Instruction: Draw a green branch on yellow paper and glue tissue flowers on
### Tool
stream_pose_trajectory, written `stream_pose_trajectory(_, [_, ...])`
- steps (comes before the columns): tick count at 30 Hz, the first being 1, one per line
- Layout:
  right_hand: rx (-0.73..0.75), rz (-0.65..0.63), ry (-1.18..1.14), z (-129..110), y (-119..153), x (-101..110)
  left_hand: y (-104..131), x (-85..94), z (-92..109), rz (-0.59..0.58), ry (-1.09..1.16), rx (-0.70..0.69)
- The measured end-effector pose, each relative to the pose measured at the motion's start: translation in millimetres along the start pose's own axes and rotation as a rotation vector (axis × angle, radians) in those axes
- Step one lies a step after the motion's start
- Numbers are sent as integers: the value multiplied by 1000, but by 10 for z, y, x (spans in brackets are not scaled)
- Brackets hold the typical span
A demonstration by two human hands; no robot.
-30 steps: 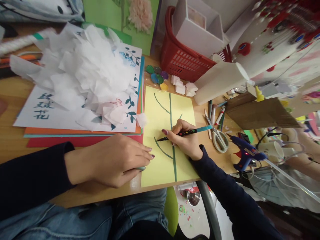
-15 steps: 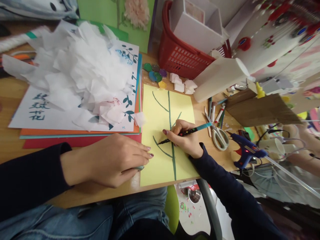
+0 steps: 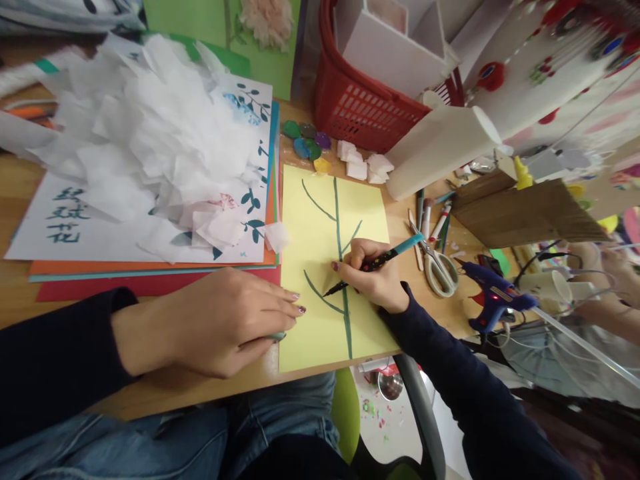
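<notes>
A yellow sheet of paper (image 3: 310,340) lies at the front edge of the wooden table, with a dark green stem and several curved side lines drawn on it. My right hand (image 3: 373,275) is closed around a marker pen (image 3: 383,259), black with coloured specks and a blue end. Its dark tip touches the lower left curved line. Flat over the left edge of the paper rests my left hand (image 3: 215,323), palm down, fingers stretched out and holding nothing. Above that hand is a white sheet with leaf drawings (image 3: 30,233), mostly covered by torn white tissue pieces (image 3: 145,127).
Behind the paper are small paint pots (image 3: 301,148), folded white squares (image 3: 354,160) and a red basket (image 3: 370,110). Scissors (image 3: 440,272), pens and a blue glue gun (image 3: 495,293) lie to the right, near a cardboard piece (image 3: 530,210). Another person's arm shows at far right.
The marker tip has moved a little right and down along the lower left curve. My left hand stays at the paper's edge, while the whole view has shifted slightly.
</notes>
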State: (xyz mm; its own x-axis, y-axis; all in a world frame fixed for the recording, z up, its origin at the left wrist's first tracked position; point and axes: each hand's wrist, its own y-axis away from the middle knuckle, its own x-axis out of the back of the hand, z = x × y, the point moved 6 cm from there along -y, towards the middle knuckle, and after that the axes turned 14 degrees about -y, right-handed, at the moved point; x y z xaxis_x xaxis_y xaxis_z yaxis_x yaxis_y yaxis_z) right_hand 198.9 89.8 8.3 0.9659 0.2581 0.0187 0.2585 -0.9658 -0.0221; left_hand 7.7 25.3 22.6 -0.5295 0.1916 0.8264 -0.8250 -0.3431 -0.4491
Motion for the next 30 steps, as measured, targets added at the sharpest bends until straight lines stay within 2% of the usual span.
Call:
stream_pose_trajectory(8, [22,-27,53,-11,5,-4,-8,34,12,-3,-25,-5])
stream_pose_trajectory(15, [-24,-86,81,-25,5,16,-27,42,11,-9,-41,-2])
stream_pose_trajectory(18, [-61,-101,17,-15,6,31,-25,39,2,-14,-25,11])
stream_pose_trajectory(23, [-132,1,-204,40,-24,127,-15,35,-15,-30,1,32])
stream_pose_trajectory(27, [-14,141,-235,-41,-61,317,-20,33,-14,-48,-17,24])
stream_pose_trajectory(30, [43,215,-237,-110,58,442,-33,38,-5,-48,-30,7])
